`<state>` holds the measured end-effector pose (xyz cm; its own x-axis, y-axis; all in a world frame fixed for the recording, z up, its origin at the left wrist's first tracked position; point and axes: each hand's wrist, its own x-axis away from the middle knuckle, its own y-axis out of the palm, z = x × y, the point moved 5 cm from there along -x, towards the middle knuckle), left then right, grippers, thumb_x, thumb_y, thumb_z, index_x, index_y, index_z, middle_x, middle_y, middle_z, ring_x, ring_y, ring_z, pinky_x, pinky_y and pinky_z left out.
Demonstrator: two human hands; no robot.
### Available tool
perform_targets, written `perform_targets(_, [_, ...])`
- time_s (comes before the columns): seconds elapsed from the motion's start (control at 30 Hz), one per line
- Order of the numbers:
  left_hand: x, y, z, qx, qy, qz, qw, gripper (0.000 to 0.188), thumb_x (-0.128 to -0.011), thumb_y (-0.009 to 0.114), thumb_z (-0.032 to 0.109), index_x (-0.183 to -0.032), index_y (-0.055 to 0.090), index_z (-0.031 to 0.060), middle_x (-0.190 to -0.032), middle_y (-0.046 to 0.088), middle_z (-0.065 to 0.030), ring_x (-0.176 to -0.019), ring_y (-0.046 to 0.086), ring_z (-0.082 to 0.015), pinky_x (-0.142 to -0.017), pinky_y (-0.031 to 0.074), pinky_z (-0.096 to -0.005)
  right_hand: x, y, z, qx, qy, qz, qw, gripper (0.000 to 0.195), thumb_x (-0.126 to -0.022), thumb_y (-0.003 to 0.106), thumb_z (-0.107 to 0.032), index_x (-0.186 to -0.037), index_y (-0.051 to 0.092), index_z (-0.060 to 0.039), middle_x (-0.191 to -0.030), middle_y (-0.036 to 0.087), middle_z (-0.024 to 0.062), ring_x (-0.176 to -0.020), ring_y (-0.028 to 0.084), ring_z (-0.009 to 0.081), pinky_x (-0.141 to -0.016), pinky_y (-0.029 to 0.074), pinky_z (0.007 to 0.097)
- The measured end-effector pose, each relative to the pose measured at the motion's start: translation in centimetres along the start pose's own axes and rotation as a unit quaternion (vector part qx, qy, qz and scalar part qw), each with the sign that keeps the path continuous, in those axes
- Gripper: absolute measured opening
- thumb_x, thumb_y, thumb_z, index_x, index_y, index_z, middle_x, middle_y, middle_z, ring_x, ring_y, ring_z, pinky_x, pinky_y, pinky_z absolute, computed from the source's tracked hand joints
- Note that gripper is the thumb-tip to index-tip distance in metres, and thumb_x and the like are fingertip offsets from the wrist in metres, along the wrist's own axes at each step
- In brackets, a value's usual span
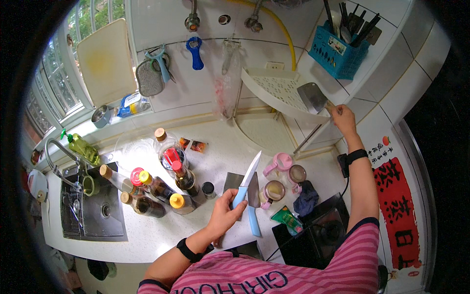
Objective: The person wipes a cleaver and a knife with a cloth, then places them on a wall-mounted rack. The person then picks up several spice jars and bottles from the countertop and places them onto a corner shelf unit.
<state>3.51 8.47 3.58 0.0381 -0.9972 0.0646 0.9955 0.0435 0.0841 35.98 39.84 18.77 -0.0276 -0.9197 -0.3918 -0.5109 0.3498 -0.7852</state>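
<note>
My left hand (226, 213) grips the light-blue handle of a kitchen knife (252, 172), its pale blade pointing up and away from me. Under it on the counter lies a cleaver with a matching blue handle (254, 222). A second flat metal blade (232, 180) shows beside it, partly hidden by my hand. Over at the right, my right hand (343, 119) holds the handle of a metal wok turner (312, 97). The turner's head is over the upper tier of a white corner shelf (253, 79); whether it touches the shelf, I cannot tell.
Several sauce bottles (158, 187) stand left of the knives, before the sink (99, 220). Pink-lidded jars (274, 190), a dark cloth (306, 198) and a green packet (288, 219) sit at the right, near a black appliance (319, 231). A blue utensil basket (337, 51) hangs above.
</note>
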Motion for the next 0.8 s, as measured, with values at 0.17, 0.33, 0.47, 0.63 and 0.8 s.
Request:
perform_targets(0.17, [0.3, -0.1, -0.3, 0.012, -0.008, -0.004, 1.0, 0.02, -0.086, 0.063, 0.012, -0.099, 0.053, 0.0004, -0.072, 0.054, 0.0003, -0.057, 0.049, -0.0053, -0.05, 0.042, -0.0223, 1.5, -1.0, -1.9, 0.082, -0.017, 0.059, 0.995, 0.038, -0.083, 0.062, -0.033, -0.102, 0.057, -0.0007, -0.092, 0.066, 0.0216, -0.086, 0.064, 0.0369, -0.075, 0.05, 0.0418])
perform_targets(0.33, [0.1, 0.3, -0.1, 0.014, -0.005, -0.018, 1.0, 0.021, -0.087, 0.061, 0.012, -0.101, 0.052, 0.0005, -0.072, 0.055, -0.0001, -0.057, 0.049, -0.0055, -0.05, 0.041, -0.0219, 2.0, -1.9, -0.8, 0.054, -0.059, 0.077, 0.994, 0.039, -0.08, 0.067, -0.033, -0.102, 0.057, -0.0018, -0.093, 0.066, 0.0214, -0.085, 0.064, 0.0364, -0.074, 0.05, 0.0409])
perform_targets(0.47, [0.0, 0.3, 0.0, 0.025, -0.014, -0.021, 0.999, 0.021, -0.087, 0.061, 0.011, -0.102, 0.051, 0.0002, -0.073, 0.055, -0.0002, -0.056, 0.049, -0.0057, -0.05, 0.041, -0.0218, 2.3, -1.8, 0.0, 0.057, -0.06, 0.094, 0.992, 0.039, -0.08, 0.068, -0.032, -0.103, 0.059, -0.003, -0.091, 0.066, 0.0209, -0.085, 0.064, 0.0361, -0.073, 0.05, 0.0412])
perform_targets(0.63, [0.2, 0.1, -0.5, 0.033, -0.019, -0.022, 0.999, 0.021, -0.087, 0.061, 0.011, -0.102, 0.051, -0.0001, -0.073, 0.055, -0.0004, -0.056, 0.049, -0.006, -0.05, 0.041, -0.0219, 3.6, -2.2, -1.0, 0.093, -0.033, 0.101, 0.99, 0.041, -0.08, 0.067, -0.037, -0.103, 0.061, -0.0028, -0.091, 0.067, 0.0208, -0.084, 0.064, 0.0371, -0.073, 0.05, 0.0415])
perform_targets(0.8, [0.5, 0.1, -0.9, 0.029, -0.023, -0.027, 0.999, 0.021, -0.087, 0.061, 0.011, -0.102, 0.051, -0.0004, -0.072, 0.055, -0.0005, -0.057, 0.049, -0.0062, -0.051, 0.042, -0.0222, 3.7, -2.5, -0.6, 0.094, -0.048, 0.118, 0.987, 0.041, -0.079, 0.066, -0.037, -0.1, 0.063, -0.002, -0.092, 0.067, 0.0207, -0.085, 0.064, 0.0372, -0.073, 0.05, 0.0416])
